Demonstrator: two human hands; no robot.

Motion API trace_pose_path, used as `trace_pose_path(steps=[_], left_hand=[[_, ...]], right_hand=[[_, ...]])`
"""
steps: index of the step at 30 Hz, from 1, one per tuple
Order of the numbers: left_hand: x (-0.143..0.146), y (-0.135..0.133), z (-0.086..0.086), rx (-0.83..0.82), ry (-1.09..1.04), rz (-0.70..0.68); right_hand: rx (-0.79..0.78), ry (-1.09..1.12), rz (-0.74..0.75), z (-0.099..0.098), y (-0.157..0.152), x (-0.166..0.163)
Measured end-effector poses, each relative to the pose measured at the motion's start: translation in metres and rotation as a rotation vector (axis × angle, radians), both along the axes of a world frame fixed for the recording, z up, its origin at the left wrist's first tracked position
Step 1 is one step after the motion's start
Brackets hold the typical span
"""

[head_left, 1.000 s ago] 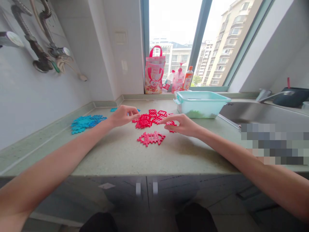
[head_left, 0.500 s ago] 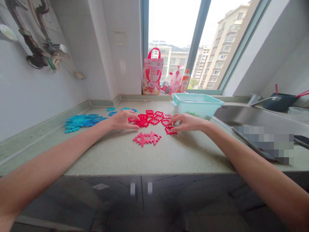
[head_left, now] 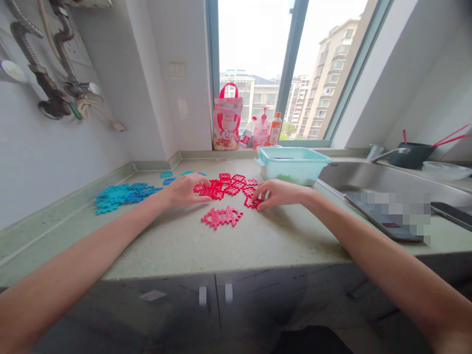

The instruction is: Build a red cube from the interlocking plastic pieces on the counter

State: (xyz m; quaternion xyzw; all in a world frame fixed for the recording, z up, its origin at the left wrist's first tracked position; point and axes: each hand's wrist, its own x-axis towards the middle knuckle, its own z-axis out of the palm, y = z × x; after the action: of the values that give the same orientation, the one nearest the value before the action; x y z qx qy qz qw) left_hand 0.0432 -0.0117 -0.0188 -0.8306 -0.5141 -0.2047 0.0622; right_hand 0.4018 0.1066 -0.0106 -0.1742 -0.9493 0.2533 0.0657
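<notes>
Red plastic interlocking pieces (head_left: 224, 188) lie in a loose cluster in the middle of the speckled green countertop (head_left: 177, 246). My left hand (head_left: 182, 191) rests on the cluster's left side, its fingers and thumb over the red pieces. My right hand (head_left: 276, 192) is at the cluster's right edge, with its fingertips around one red piece (head_left: 252, 202). Closer to me lies a larger joined red shape (head_left: 221, 217), touched by neither hand. Left of my left hand is a heap of blue interlocking pieces (head_left: 123, 196).
A teal plastic tub (head_left: 293, 167) stands behind the red pieces, beside a steel sink (head_left: 368, 179). A printed bag (head_left: 226, 123) and bottles (head_left: 263, 130) stand on the window sill. Metal hoses (head_left: 47, 64) hang on the left wall.
Both hands have come down from above the pieces onto the red cluster, and the right hand has closed in on its right-edge piece. The whole view has drifted left and down.
</notes>
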Motion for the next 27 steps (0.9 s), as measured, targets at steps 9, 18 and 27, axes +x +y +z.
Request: trace_pose_path(steps=[9,18,27], left_hand=[[0.002,0.002,0.002,-0.029,-0.049,-0.044],[-0.008,-0.007,0.025,-0.302,-0.553,0.051],[-0.045,-0.006,0.035,-0.703,-0.092,0.166]], right_hand=[[-0.026,0.203,-0.046,-0.007,0.005,-0.006],[-0.112,0.197,-0.146,-0.016,0.011,-0.01],[-0.127,-0.01,0.192,0.008,-0.001,0.004]])
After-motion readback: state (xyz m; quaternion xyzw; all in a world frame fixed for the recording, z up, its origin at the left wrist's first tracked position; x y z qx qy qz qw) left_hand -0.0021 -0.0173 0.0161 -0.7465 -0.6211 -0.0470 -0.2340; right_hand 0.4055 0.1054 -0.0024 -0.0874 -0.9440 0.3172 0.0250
